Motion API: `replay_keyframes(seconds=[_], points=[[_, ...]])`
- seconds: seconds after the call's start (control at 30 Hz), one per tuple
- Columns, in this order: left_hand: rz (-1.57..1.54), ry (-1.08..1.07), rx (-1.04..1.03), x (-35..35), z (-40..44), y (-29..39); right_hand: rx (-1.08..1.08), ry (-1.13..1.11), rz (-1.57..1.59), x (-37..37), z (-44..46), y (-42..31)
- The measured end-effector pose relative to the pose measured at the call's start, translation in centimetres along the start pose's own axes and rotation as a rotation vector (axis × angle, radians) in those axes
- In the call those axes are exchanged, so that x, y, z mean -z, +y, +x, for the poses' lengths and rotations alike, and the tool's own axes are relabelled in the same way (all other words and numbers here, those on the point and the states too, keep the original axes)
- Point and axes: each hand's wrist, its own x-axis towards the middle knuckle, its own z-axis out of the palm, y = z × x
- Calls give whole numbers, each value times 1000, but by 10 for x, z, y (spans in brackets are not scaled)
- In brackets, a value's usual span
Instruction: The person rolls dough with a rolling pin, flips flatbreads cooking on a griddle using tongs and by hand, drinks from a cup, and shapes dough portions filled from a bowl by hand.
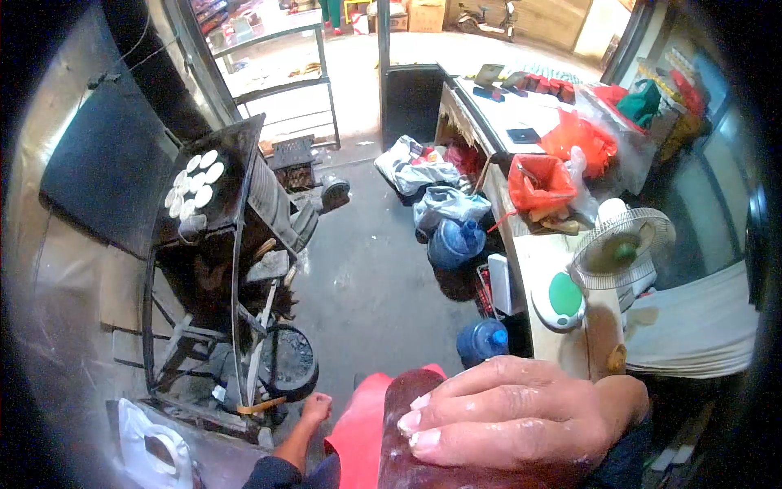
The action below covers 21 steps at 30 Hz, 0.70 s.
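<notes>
My right hand (521, 411) is large and close to the camera at the lower right, with pale powdery smears on its fingers. Its fingers lie over a smooth, dark reddish-brown board-like piece (399, 432) and press on its face; the thumb is hidden. Most of that piece is covered by the hand or cut off by the lower edge. Low at my side, my left hand (318, 407) has its fingers curled in, and nothing shows in it. Red cloth (358, 424) on my body lies between the two hands.
A black stove-like stand (220, 138) at left carries several pale flat rounds (195, 183). Below it sits a round pan (289, 359). Blue water jugs (482, 342) and bags (415, 167) line the right. A counter (521, 253) holds a fan (623, 248) and red bags (542, 183).
</notes>
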Motion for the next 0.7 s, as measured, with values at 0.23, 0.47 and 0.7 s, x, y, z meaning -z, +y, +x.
replay_keyframes(seconds=[0.23,0.47,0.7], points=[[-168,2,111,-13,26,-43,238,257,-125,-16,2,6],[-253,-19,141,-15,33,-55,-59,-22,-155,20,21,-40],[-120,-26,144,-12,30,-44,132,336,-98,-20,11,-22]])
